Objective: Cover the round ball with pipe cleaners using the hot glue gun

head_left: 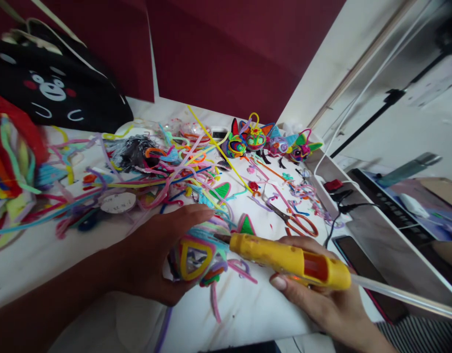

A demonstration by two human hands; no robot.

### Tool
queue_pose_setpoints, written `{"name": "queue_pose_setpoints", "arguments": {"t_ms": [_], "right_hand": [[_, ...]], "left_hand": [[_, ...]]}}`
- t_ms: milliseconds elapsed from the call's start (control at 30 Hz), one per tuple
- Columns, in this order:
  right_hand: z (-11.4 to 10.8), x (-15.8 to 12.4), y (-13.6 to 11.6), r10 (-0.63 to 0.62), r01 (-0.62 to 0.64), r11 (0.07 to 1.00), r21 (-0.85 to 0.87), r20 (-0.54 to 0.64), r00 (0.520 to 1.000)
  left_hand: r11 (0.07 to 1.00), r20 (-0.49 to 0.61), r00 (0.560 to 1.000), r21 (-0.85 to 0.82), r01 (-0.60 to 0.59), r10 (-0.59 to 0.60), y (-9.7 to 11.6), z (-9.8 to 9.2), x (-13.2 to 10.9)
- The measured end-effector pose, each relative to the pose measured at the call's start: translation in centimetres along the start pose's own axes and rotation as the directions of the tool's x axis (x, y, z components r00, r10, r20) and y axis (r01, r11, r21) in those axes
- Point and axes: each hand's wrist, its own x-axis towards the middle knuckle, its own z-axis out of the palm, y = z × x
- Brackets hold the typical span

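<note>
My left hand [163, 250] is closed around a round ornament [196, 257] wrapped in pastel pipe cleaners, with a yellow-edged patch facing me. My right hand [321, 299] grips a yellow hot glue gun [284, 257] with a clear glue stick [406, 294] sticking out of its back. The gun's dark nozzle [223, 239] meets the upper right side of the ornament; whether it touches I cannot tell. Just beyond the nozzle lies a green piece with pink edging [246, 225]. Loose pink pipe-cleaner ends [215, 301] hang below the ornament.
Tangled pipe cleaners [167, 171] cover the table's left and middle. Orange-handled scissors [295, 220] lie beyond the glue gun. Several finished eared ornaments [255, 138] stand at the back. A phone [369, 279] lies at right, beside a raised ledge [380, 240] with cables. A black bag [56, 83] stands back left.
</note>
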Motion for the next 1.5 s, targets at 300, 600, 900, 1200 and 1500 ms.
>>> {"name": "queue_pose_setpoints", "arguments": {"t_ms": [300,600,900,1200,1500], "right_hand": [[0.0,-0.2,0.0,-0.061,0.063,0.992,-0.107,0.016,0.998],[0.3,0.5,-0.3,-0.087,0.088,0.996,-0.021,0.059,0.994],[-0.2,0.2,-0.5,-0.047,0.046,0.999,0.003,0.051,0.998],[-0.9,-0.5,-0.1,-0.032,0.034,0.996,-0.081,0.022,0.999],[-0.8,-0.2,-0.7,-0.054,0.055,0.997,-0.061,0.018,0.998]], "left_hand": [[0.999,0.01,0.999,0.018,0.037,-0.037,0.1,0.1,-0.2],[1.0,0.012,1.0,0.014,0.014,-0.014,-0.2,0.0,-0.1],[0.999,-0.064,0.997,0.017,-0.037,0.039,0.4,-0.4,0.7],[1.0,-0.149,0.989,-0.027,-0.011,0.007,1.6,-0.5,1.4],[0.995,-0.124,0.988,-0.015,-0.094,0.092,0.8,-0.6,1.0]]}}
